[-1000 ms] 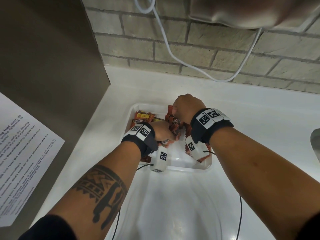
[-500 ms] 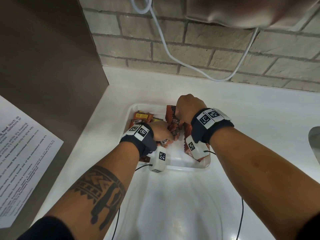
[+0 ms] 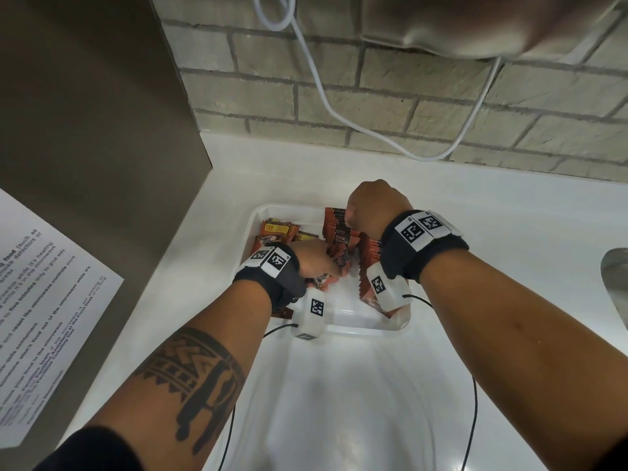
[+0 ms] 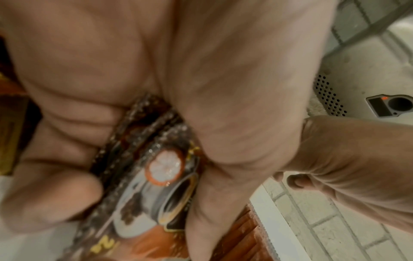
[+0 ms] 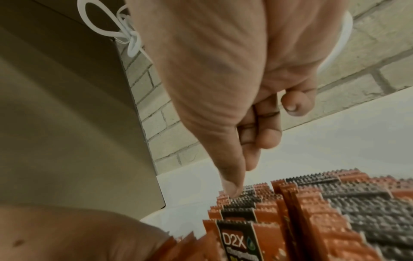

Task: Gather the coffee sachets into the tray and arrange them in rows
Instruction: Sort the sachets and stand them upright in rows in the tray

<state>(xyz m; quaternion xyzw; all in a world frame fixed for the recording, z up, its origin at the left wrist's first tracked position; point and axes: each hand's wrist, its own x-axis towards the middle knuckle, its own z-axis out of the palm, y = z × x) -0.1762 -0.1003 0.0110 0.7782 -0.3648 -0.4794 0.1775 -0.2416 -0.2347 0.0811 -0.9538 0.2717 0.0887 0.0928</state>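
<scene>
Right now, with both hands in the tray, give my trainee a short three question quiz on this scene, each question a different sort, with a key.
1. True or false: the left hand is holding several coffee sachets pinched together.
2. Multiple choice: where do the upright sachets under the right hand stand? A) on the bare counter, B) inside the white tray, C) on the printed sheet.
3. Fill in: a white ____ hangs in a loop along the brick wall behind the tray.

Key: 1 true; 2 B; 3 cable.
</scene>
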